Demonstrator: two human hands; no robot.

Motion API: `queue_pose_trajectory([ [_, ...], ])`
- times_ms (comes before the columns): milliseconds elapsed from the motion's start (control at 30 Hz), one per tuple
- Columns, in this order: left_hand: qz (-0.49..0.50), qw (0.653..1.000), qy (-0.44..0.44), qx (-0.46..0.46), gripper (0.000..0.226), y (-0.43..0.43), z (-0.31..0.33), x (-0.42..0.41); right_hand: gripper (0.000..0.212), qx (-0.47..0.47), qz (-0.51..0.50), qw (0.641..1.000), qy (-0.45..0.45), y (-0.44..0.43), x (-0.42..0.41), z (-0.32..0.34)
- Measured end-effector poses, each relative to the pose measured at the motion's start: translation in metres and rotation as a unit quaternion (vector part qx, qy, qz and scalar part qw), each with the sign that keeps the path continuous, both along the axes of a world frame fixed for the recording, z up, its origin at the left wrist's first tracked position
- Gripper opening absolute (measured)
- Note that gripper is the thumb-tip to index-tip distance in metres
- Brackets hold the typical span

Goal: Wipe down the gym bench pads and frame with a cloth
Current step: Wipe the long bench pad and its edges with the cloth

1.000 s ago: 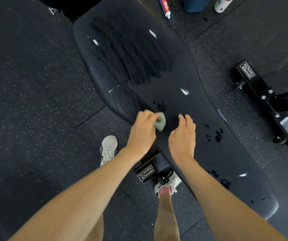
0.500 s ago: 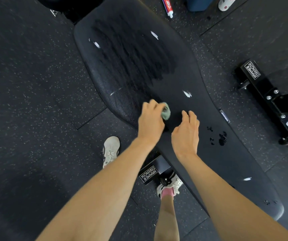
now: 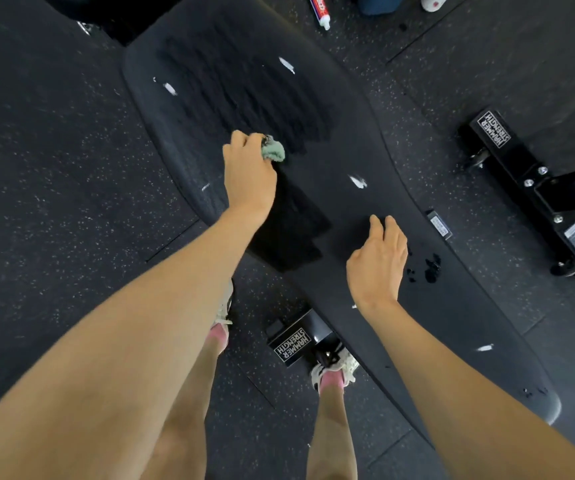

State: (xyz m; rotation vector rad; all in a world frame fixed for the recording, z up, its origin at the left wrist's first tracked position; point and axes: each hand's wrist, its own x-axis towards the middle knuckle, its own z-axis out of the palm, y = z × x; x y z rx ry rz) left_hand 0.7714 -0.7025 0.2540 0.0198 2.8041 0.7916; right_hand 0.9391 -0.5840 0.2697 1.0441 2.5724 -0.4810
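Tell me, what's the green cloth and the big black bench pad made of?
The cloth looks like soft, fuzzy fabric, maybe microfiber, bunched in the left hand. The bench pad looks like matte black vinyl, probably: grainy texture, white nicks.

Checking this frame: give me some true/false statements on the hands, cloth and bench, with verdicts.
1. The left hand grips the green cloth on the bench pad. True.
2. The right hand holds a spray bottle. False: it holds nothing, its fingers relaxed over the pad.
3. Darker streaks mark the pad beyond the cloth. True.
4. The tube lies on the pad. False: it lies on the floor past the pad's far end.
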Motion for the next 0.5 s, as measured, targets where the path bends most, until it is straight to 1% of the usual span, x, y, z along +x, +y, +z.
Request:
queue_pose_trajectory([
  [67,-0.054,0.998,0.016,-0.014,0.029,0.016,0.001,0.024,0.059,-0.005,-0.005,1.0,0.002,0.001,-0.001,0.0],
  [167,-0.152,0.988,0.01,0.017,0.033,0.04,0.001,0.068,0.06,-0.011,-0.012,1.0,0.004,0.005,-0.003,0.0],
  [267,-0.197,0.979,-0.027,0.051,0.035,0.053,0.001,0.099,0.063,-0.018,-0.018,1.0,0.007,0.01,-0.004,0.002],
  [367,-0.26,0.958,-0.075,0.092,0.035,0.05,0.001,0.1,0.063,-0.018,-0.02,1.0,0.011,0.017,-0.006,0.003],
  [433,-0.249,0.961,-0.057,0.109,0.033,0.04,0.008,0.085,0.061,-0.017,-0.022,1.0,0.011,0.022,-0.008,0.003],
  [500,-0.164,0.981,-0.009,0.1,0.031,0.034,0.012,0.057,0.058,-0.013,-0.025,1.0,0.011,0.026,-0.01,0.004],
])
